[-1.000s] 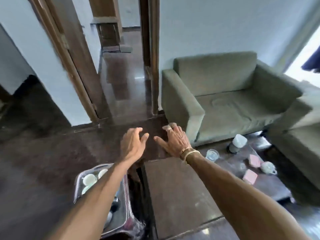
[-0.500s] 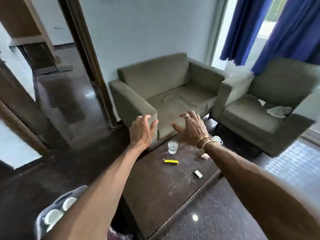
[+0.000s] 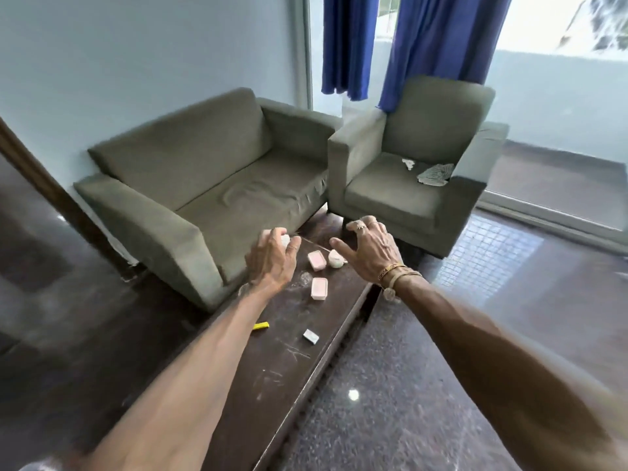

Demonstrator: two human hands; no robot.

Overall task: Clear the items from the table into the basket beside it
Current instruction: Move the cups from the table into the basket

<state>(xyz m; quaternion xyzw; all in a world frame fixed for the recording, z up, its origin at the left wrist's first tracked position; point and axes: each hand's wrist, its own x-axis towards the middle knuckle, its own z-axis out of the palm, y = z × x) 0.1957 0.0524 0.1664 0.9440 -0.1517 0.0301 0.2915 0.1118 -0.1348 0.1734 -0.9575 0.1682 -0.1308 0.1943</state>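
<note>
Our left hand (image 3: pixel 272 261) is hiding most of a white thing (image 3: pixel 285 240). Our forearm (image 3: pixel 210 362) is covering a yellow stick's (image 3: pixel 262 325) end.

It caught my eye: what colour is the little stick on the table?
Yellow stick, seen best in the head view.

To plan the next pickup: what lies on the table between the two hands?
In the head view, a far pink box and a white cup stand on the table between the left hand and the right hand.

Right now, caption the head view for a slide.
Left hand and right hand reach over the table toward pink boxes and a white cup.
</note>
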